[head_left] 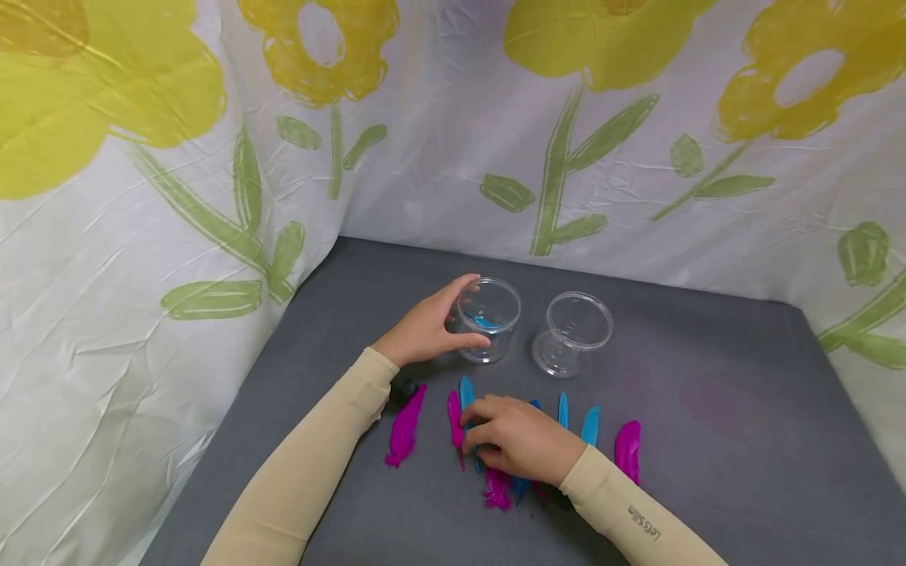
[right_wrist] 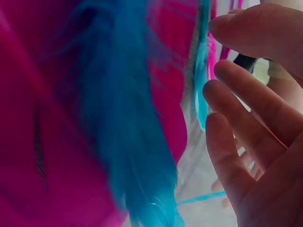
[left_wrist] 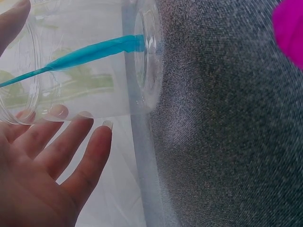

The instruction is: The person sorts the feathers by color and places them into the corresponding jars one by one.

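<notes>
on the gray tabletop (head_left: pixel 715 362), your left hand (head_left: pixel 428 324) holds a clear plastic cup (head_left: pixel 504 344) containing a blue feather (left_wrist: pixel 94 51). your right hand (head_left: pixel 522 438), thumb and fingers parted, is at another blue feather (head_left: pixel 465 391).

Grey tbl (head_left: pixel 708 377); 2 cups (head_left: pixel 579 343) (clear); pink feathers (head_left: pixel 406 428); blue feathers (head_left: pixel 591 427).

Both sleeves (head_left: pixel 311 464) are beige, the right with dark lettering (head_left: pixel 644 523), perhaps "LetsSlim".

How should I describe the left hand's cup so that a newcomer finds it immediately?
Look at the grey table before the flowered cloth. The left hand holds a clear cup; unlike the neighbouring cup on the right, it contains a blue feather.
</notes>
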The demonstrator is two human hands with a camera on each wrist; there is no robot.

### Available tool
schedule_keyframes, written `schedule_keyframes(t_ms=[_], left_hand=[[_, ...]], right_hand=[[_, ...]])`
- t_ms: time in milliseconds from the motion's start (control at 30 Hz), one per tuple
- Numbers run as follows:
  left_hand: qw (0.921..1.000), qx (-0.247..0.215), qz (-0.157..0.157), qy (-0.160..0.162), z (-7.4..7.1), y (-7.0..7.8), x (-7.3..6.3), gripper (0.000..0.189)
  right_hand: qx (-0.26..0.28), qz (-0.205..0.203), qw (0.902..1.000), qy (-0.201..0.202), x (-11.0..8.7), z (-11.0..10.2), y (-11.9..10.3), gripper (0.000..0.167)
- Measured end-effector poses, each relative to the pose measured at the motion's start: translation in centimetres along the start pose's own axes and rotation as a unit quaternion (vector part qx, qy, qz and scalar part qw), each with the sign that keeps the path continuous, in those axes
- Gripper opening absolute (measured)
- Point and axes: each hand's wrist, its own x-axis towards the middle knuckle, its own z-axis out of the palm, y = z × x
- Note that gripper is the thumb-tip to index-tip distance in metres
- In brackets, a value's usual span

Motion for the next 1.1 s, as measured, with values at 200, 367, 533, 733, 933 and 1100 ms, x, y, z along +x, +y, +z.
schedule_keyframes(t_ms=[200, 367, 533, 733, 933, 1100], left_hand=[[1.0000, 0.004, 0.000, 0.002, 0.0, -0.2, 0.0, 0.107], [1.0000, 0.007, -0.001, 0.004, -0.1, -0.1, 0.0, 0.106], [0.9999, 0.011, 0.000, 0.004, -0.1, 0.1, 0.0, 0.105], [1.0000, 0.008, 0.003, 0.002, 0.0, 0.1, 0.0, 0.105], [1.0000, 0.006, -0.003, 0.000, 0.1, 0.1, -0.1, 0.104], [1.0000, 0.005, -0.003, 0.000, 0.1, 0.2, -0.1, 0.104]], right_hand=[[0.001, 0.003, 1.0000, -0.005, 0.2, 0.4, 0.0, 0.023], [-0.013, -0.004, 0.9998, -0.013, 0.6, 0.5, -0.1, 0.021], [-0.014, 0.000, 0.9994, -0.032, 0.8, 0.5, -0.2, 0.019], [-0.030, -0.006, 0.9987, -0.039, 0.9, 0.5, -0.3, 0.020], [-0.070, -0.019, 0.9966, -0.039, 1.0, 0.5, -0.6, 0.019], [-0.098, -0.028, 0.9941, -0.037, 1.2, 0.5, -0.8, 0.018]])
